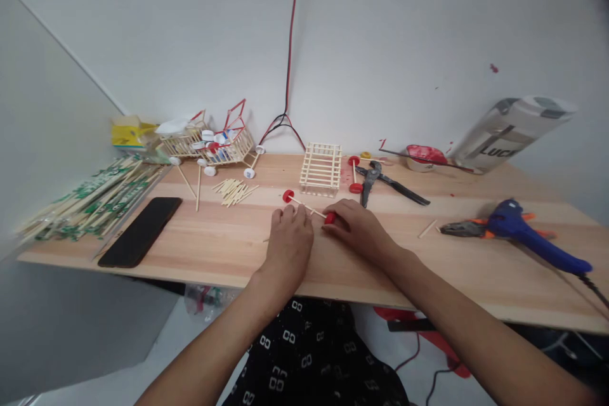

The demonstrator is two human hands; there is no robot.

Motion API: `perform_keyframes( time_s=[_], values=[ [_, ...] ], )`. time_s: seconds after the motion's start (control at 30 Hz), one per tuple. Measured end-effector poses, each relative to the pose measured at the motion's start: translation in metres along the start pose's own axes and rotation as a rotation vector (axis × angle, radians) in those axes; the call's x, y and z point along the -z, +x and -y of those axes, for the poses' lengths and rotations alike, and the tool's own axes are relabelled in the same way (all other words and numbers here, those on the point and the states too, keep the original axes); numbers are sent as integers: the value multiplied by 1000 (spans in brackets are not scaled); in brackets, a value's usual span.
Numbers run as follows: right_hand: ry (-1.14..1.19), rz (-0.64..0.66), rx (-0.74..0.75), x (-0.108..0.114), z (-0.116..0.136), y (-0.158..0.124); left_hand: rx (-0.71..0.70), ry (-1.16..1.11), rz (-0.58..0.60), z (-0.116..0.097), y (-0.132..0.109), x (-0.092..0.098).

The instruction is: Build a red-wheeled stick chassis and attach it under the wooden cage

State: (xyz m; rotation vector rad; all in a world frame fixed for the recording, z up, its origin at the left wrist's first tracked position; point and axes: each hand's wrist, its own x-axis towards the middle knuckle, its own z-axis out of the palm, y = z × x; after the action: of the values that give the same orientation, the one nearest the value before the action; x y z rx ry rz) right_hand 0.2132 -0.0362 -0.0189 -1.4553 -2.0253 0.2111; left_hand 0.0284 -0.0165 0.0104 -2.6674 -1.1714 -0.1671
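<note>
A thin wooden stick axle (pixel 316 211) lies near the middle of the table, with a red bottle cap (pixel 288 196) on its left end and another red cap (pixel 329 219) on its right end. My left hand (pixel 291 241) is closed, its bent fingertips against the stick close to the left cap. With thumb and fingers, my right hand (pixel 359 228) pinches the right cap. Behind the hands stands a small basket frame of sticks (pixel 320 168). A second axle with red caps (pixel 354 174) is right of it, touching black pliers (pixel 380 183).
On the left are cut sticks (pixel 233 191), two stick carts (pixel 228 143) with bottle caps, wrapped chopsticks (pixel 99 196) and a phone (pixel 141 231). To the right lie a blue glue gun (pixel 533 238) over orange-handled pliers (pixel 464 228), a red-stained cup (pixel 423 157) and a leaning bag (pixel 509 133).
</note>
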Motion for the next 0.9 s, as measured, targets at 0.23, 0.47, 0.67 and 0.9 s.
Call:
perform_keyframes(
  time_s=[0.23, 0.47, 0.67, 0.9],
  values=[
    [-13, 10, -22, 0, 1, 0, 1, -1, 13, 0, -1, 0],
    [-17, 7, -4, 0, 0, 0, 4, 13, 3, 0, -1, 0],
    [0, 8, -32, 1, 1, 0, 1, 7, 5, -1, 0, 1],
    [3, 7, -36, 1, 2, 0, 5, 2, 8, -1, -1, 1]
  ],
)
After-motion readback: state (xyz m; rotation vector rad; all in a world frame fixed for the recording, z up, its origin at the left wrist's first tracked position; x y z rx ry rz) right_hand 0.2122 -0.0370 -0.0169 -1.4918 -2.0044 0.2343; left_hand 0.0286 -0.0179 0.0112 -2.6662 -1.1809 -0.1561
